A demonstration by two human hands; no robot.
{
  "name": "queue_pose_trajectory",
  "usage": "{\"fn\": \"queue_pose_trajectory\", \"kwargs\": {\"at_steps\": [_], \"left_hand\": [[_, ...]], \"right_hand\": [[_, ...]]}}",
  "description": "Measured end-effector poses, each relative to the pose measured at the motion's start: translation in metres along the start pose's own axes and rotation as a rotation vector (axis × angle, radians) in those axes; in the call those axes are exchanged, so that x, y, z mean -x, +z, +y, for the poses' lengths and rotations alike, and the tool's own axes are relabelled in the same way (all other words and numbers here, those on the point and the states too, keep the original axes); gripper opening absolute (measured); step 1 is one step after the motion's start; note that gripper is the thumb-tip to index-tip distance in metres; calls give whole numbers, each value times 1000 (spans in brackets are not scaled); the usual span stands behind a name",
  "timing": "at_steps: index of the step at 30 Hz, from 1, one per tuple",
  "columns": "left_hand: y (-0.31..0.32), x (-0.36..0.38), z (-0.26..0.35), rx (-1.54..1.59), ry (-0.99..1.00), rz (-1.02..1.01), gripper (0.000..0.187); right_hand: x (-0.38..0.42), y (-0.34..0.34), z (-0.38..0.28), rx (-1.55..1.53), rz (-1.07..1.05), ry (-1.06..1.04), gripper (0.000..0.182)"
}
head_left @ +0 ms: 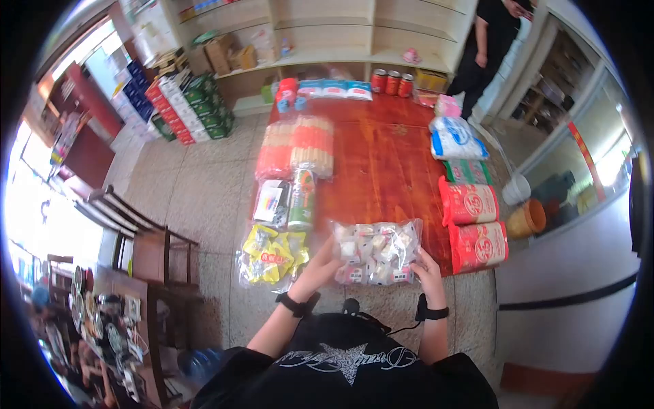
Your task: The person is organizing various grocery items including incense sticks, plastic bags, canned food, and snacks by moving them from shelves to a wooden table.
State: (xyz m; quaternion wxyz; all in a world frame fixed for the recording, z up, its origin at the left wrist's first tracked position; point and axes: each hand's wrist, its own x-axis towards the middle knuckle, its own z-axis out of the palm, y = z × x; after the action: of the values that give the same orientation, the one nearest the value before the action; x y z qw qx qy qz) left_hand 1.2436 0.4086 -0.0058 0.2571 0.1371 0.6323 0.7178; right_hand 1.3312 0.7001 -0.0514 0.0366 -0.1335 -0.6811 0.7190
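Note:
A clear plastic bag of small wrapped pieces (378,253) is at the near edge of the red-brown wooden table (381,163). My left hand (325,262) grips its left side, and my right hand (427,266) grips its right side, fingers closed on the plastic. What the small pieces are, I cannot make out. Left of my left hand lies a clear bag of yellow packets (274,255). Behind that stand a green-and-white can (302,201) and a dark pack with a white label (274,202). Two red bags (479,245) lie to the right of my right hand.
Bundled packs of sticks (294,146) lie along the table's left side. Three red cans (392,83) and blue-white packets (334,88) line the far edge. A blue-white bag (456,140) is at right. A wooden chair (153,238) stands left; another person (487,48) stands back right.

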Motion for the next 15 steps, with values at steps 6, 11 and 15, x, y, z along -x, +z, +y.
{"fn": "queue_pose_trajectory", "kwargs": {"at_steps": [6,11,15], "left_hand": [[23,-2,-24,153,-58,242,76],[11,21,-58,-2,29,205,72],[5,59,-24,22,-75,347,62]], "right_hand": [[-34,1,51,538,-64,36,64],[-20,12,55,684,126,75,77],[-6,30,31,813,317,-76,76]]}}
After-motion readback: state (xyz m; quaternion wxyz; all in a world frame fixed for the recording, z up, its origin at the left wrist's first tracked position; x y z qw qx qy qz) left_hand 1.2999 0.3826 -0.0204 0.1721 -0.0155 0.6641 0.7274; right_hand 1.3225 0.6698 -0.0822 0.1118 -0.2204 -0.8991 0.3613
